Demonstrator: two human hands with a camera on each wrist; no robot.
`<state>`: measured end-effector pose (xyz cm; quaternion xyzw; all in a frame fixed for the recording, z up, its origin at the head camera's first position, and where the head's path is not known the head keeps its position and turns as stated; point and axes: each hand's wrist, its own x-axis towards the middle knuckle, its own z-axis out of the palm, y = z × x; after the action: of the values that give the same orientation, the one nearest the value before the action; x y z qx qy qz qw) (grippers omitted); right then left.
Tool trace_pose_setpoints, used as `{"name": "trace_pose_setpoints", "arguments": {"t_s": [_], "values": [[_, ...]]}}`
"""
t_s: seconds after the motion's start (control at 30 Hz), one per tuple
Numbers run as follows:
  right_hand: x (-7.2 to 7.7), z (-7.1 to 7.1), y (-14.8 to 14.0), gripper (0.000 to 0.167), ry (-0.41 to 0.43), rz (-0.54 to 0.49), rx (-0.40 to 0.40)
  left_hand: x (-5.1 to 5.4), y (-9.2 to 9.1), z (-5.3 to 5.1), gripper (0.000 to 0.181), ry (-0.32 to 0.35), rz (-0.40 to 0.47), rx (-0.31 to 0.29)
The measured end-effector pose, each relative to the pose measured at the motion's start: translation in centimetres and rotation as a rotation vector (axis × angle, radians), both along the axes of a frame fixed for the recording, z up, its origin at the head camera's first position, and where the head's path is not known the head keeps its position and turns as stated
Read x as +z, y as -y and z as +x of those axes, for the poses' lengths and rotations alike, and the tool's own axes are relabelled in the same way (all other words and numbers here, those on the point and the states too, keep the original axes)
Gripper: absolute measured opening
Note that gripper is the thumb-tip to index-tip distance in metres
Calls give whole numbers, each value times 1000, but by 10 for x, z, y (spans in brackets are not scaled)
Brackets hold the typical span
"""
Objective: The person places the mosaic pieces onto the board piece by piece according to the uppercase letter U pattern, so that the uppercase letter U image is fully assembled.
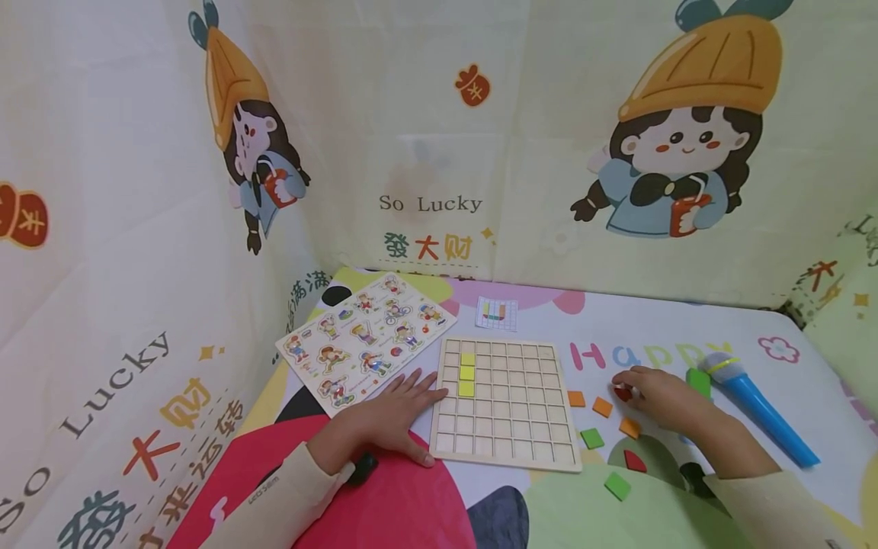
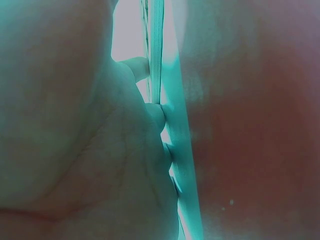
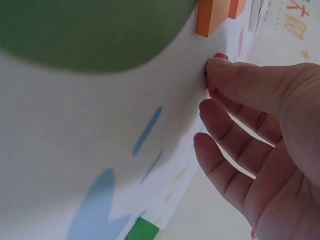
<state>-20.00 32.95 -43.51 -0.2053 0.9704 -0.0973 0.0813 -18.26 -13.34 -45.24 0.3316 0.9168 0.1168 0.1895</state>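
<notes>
Right hand (image 1: 661,400): thumb and finger pinch a red piece (image 1: 623,392), right of the grid board (image 1: 504,418); other fingers loosely bent.
Left hand (image 1: 394,415): fingers spread, nothing held, at the board's left edge; the wrist view is too dark to tell pressure.
Grid board: three yellow squares (image 1: 467,374), one column.
Right of it: orange squares (image 1: 602,407), green squares (image 1: 592,438).
Far side: pattern card (image 1: 497,314).
Step, apparently: picking up the red piece; next move calls for a steady pinch and clean lift.
</notes>
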Motion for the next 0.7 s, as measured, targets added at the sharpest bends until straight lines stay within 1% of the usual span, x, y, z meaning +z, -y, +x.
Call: {"name": "trace_pose_setpoints", "arguments": {"t_s": [0.17,0.37,0.5,0.7], "values": [[-1,0,3,33,-23,7,2,-1,0,-1,108,-12,-12,-5],[1,-3,11,31,-57,-2,17,-3,0,-1,108,-13,-6,1],[2,-3,18,31,-52,-33,7,-4,1,-1,108,-18,-9,3],[1,-3,28,31,-18,-72,-44,-5,1,-2,108,-14,-3,4]]}}
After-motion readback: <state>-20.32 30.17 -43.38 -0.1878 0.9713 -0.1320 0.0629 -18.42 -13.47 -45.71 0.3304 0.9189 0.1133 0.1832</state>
